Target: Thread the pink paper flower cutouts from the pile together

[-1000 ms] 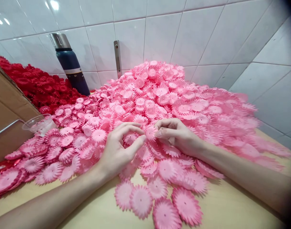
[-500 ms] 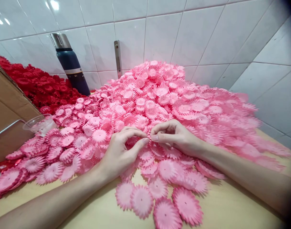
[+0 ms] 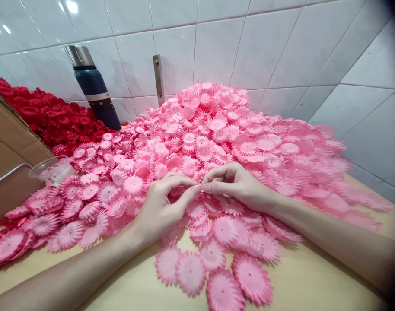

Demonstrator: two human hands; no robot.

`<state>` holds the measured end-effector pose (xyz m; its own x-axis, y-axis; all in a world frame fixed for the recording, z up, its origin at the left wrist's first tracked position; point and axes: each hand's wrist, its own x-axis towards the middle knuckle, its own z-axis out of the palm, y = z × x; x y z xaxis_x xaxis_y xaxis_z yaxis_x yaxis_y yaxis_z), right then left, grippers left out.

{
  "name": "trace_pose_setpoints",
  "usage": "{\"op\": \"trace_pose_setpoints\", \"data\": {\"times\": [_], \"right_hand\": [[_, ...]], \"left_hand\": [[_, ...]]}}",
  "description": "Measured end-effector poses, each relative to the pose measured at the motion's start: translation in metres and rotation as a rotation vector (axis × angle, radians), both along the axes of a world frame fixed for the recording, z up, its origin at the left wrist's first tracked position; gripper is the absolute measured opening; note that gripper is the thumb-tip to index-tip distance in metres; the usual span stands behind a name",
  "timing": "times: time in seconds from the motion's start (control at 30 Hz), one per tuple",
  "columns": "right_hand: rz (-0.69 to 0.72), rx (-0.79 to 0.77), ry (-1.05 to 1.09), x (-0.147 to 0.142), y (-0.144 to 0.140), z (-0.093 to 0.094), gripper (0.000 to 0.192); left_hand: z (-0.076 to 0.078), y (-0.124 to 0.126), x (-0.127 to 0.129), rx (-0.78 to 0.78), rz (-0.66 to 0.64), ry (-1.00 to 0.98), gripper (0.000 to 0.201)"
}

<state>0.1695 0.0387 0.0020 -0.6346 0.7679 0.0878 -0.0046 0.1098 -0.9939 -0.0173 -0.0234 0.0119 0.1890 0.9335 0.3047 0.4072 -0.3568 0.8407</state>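
Tiled wall [image 3: 217, 52] bhnd; pink petals [image 3: 218, 123] arnd L hand [image 3: 167, 205] & R hand [image 3: 239, 186].

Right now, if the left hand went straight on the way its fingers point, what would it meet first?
Most likely the right hand, whose thumb and forefinger tips lie just ahead of the left hand; whether anything sits between them is hidden.

Petal discs [image 3: 217, 124] heap toward the back edge of the tabletop [image 3: 129, 278], before the wall [image 3: 217, 52]; left, a flask [image 3: 93, 86] behind a cup [image 3: 52, 169], a cardboard box [image 3: 14, 138] left of both
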Motion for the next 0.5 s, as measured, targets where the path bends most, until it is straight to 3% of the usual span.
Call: {"op": "trace_pose_setpoints", "data": {"times": [0.5], "right_hand": [[-0.001,-0.024,0.022,-0.0003,0.0009,-0.0017,0.010]], "left_hand": [[-0.0011,0.0004,-0.0014,-0.028,0.043,0.003,0.014]]}}
